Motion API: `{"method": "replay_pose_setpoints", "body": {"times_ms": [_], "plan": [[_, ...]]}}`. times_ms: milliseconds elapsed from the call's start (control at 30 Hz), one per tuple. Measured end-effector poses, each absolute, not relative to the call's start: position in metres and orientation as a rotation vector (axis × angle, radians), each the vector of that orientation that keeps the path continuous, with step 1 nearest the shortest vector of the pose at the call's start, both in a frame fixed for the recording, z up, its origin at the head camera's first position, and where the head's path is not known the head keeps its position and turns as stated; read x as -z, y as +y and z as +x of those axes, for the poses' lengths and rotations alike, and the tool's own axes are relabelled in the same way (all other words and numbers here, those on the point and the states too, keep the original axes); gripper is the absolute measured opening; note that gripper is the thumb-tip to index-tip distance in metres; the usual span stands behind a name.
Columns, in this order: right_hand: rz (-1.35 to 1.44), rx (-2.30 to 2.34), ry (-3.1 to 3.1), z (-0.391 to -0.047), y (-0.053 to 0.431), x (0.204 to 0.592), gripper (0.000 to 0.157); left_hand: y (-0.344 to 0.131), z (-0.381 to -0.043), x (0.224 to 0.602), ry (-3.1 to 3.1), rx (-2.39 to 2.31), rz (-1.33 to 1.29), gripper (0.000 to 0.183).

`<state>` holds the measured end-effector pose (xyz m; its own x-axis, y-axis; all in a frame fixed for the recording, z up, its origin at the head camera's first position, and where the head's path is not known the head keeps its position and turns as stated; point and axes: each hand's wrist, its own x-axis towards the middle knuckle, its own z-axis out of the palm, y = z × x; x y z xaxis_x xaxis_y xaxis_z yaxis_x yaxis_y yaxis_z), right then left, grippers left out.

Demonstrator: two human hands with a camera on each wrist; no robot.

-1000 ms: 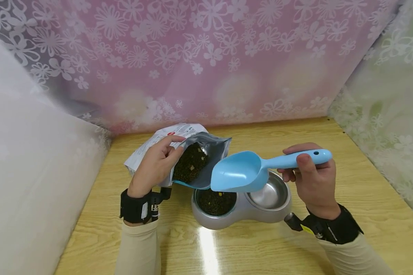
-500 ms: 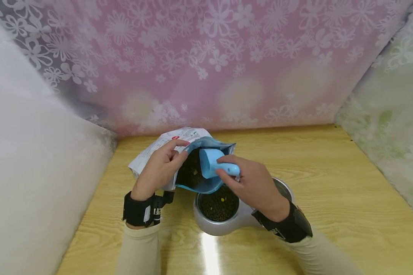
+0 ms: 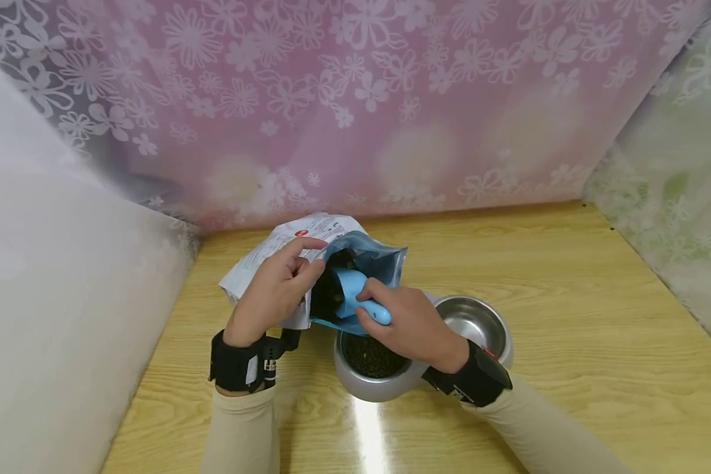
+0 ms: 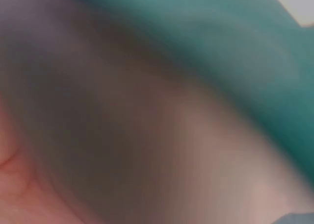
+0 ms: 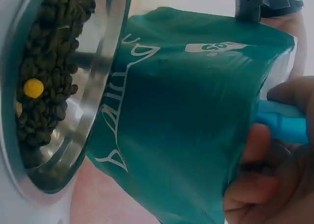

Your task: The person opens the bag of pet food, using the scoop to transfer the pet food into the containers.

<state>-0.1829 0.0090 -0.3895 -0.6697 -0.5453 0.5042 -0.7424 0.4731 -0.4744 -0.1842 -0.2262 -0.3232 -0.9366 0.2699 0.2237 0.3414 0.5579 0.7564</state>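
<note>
My left hand point(image 3: 275, 289) pinches the near-left edge of an open food bag point(image 3: 391, 263), white on the back and blue-grey inside. In the right wrist view the front of the bag point(image 5: 181, 106) is teal with pale lettering. My right hand point(image 3: 417, 326) grips the handle of a light blue scoop point(image 3: 349, 286), its head inside the bag mouth among dark kibble point(image 3: 326, 296). How much the scoop holds is hidden. The left wrist view is mostly a blur, with teal bag point(image 4: 245, 62) at upper right.
Below the bag mouth stands a grey double pet bowl point(image 3: 370, 393). Its left basin holds brown kibble point(image 5: 54, 72) with a yellow piece; bare steel shows in the right basin point(image 3: 471, 319). The wooden table point(image 3: 598, 329) meets a floral pink backdrop point(image 3: 391, 131) behind and pale side walls.
My right hand has swung left from over the right basin and pushed the scoop, earlier outside the bag, into its mouth. My left hand has kept its hold on the bag.
</note>
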Motion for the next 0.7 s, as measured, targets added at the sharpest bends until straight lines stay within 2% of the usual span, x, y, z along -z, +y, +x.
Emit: {"method": "replay_pose_setpoints", "body": {"times_ms": [300, 700], "plan": [[0.847, -1.667, -2.517, -0.1874, 0.0104, 0.3898, 0.017, -0.2311, -0.1822, 0.3233, -2.672, 1.355, -0.543, 0.039], [0.709, -2.004, -2.416, -0.1882, 0.0153, 0.3881, 0.023, -0.2325, -0.1772, 0.3181, -2.685, 1.288, -0.573, 0.036]]}}
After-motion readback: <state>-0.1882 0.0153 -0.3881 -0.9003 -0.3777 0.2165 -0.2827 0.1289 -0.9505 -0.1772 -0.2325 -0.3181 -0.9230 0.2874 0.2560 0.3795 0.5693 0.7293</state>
